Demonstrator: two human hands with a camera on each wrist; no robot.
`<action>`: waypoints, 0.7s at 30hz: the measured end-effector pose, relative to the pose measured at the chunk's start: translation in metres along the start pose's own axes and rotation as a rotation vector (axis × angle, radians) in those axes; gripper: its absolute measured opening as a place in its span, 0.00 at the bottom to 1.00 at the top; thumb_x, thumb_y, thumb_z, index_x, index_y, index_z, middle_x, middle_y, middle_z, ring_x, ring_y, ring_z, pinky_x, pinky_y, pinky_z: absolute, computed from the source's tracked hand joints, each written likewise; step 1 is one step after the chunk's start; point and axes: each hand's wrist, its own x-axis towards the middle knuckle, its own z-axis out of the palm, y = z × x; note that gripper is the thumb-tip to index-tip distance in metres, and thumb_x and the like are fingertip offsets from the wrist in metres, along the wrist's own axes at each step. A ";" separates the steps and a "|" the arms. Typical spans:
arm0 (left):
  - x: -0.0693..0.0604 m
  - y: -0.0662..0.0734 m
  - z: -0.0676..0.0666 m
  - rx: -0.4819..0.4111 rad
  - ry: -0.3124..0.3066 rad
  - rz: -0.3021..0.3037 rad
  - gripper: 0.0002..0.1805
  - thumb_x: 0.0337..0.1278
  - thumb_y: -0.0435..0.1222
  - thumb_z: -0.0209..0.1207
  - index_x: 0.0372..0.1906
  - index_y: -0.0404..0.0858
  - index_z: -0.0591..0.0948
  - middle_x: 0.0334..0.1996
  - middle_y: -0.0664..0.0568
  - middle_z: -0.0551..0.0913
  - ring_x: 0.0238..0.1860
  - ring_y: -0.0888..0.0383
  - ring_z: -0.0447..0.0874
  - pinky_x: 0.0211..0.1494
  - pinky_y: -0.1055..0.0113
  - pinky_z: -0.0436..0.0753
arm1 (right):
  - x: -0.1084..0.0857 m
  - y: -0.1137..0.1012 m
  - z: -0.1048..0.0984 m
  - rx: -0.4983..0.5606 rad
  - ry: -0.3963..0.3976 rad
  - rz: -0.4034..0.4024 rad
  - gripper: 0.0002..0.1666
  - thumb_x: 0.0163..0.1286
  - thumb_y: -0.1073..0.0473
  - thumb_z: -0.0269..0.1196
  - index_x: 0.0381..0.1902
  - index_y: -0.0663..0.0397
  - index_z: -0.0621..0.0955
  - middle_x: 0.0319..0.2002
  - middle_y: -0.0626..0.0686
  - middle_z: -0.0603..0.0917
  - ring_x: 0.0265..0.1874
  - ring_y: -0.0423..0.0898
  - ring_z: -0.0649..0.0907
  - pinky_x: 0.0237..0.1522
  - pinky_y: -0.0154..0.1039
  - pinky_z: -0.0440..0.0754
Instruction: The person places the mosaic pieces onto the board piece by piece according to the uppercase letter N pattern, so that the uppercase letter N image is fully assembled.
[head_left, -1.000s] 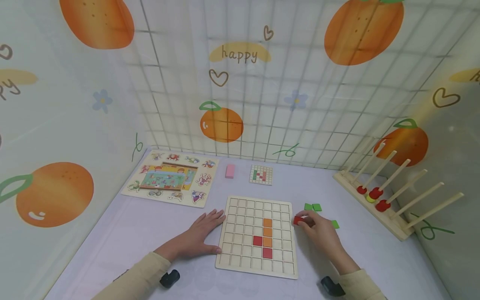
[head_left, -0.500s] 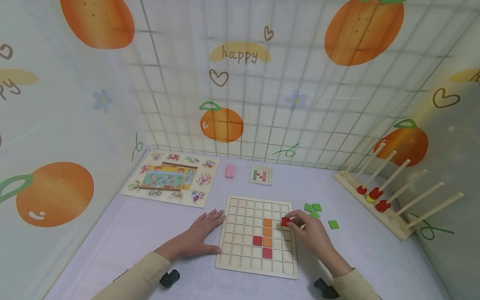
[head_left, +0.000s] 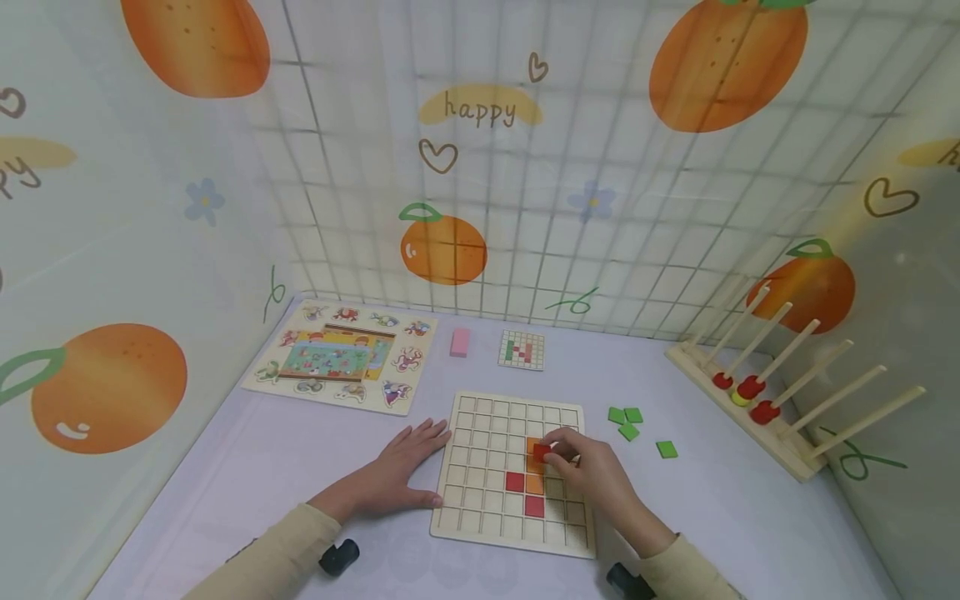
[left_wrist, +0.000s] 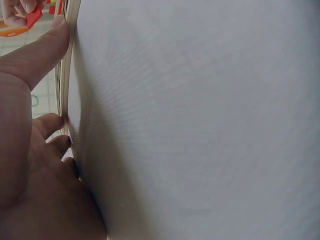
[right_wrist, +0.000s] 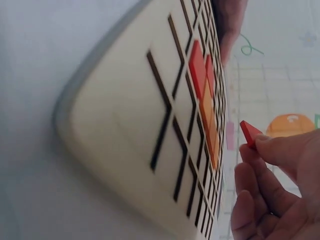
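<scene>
Right hand fingers are pinching a red tile against the thumb, holding it raised above the grid board, where it is covering part of an orange column from the head view; the right wrist view is showing it tilted and apart from the board. Wide-spread, the left hand is touching the board's left edge with thumb and fingertips. Beyond them a cloth wall printed with oranges and hearts is standing behind the worktop. At the far right a wooden peg rack is carrying red and yellow beads low on some pegs. At the back left a puzzle board is lying flat, sea creatures ringing its central scene. Right of it, a small pattern card is lying past the grid board's far edge, and a pink block is sitting between the two. On the grid board, orange tiles are forming a column, one red square sitting just left of its lowest tile and another directly below that tile. Four green tiles are lying on the right, three grouped closely, one apart.
</scene>
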 end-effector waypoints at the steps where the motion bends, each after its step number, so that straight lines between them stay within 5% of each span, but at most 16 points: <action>1: 0.000 0.000 0.000 0.000 -0.001 -0.001 0.54 0.56 0.62 0.65 0.81 0.42 0.56 0.82 0.52 0.49 0.82 0.49 0.38 0.83 0.47 0.38 | 0.000 -0.002 0.002 -0.001 -0.002 -0.009 0.12 0.65 0.60 0.72 0.43 0.37 0.85 0.30 0.39 0.86 0.28 0.38 0.80 0.28 0.31 0.80; 21: -0.001 0.000 0.001 0.006 -0.005 -0.015 0.55 0.56 0.63 0.65 0.82 0.44 0.56 0.82 0.53 0.48 0.82 0.50 0.38 0.83 0.48 0.38 | 0.010 -0.020 0.040 -0.090 -0.071 -0.155 0.10 0.68 0.56 0.70 0.45 0.37 0.85 0.30 0.34 0.83 0.29 0.33 0.77 0.34 0.33 0.80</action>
